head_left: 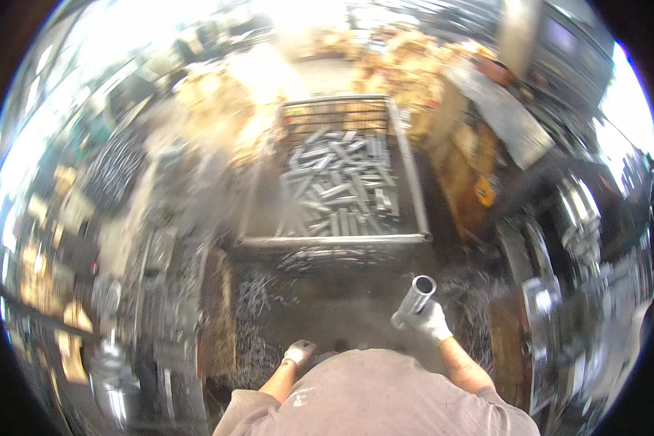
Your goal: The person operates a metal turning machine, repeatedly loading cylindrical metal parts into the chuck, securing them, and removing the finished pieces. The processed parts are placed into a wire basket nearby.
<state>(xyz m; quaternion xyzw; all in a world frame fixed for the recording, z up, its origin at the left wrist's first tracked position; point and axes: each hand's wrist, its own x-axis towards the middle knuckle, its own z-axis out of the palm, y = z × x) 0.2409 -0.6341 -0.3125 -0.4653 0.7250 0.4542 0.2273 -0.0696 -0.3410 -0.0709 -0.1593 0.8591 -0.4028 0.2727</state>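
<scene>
In my gloved right hand (pixel 433 322) is a short, shiny metal tube (pixel 416 296), tilted so its round open end points up and away from me. My fingers wrap round its lower part. My left hand (pixel 299 352), in a pale glove, hangs low in front of my body; its fingers are too blurred and small to read. Ahead of me stands a metal wire basket (pixel 334 239) holding a loose heap of similar metal tubes (pixel 336 182). Both hands are apart from the basket, on my side of it.
Metal shavings (pixel 251 305) litter the dark floor on both sides. Machinery (pixel 578 225) stands close at my right, and more blurred metal equipment (pixel 112 370) at my left. Brownish-yellow heaps (pixel 403 65) lie beyond the basket. A grey sheet panel (pixel 505 116) leans at the far right.
</scene>
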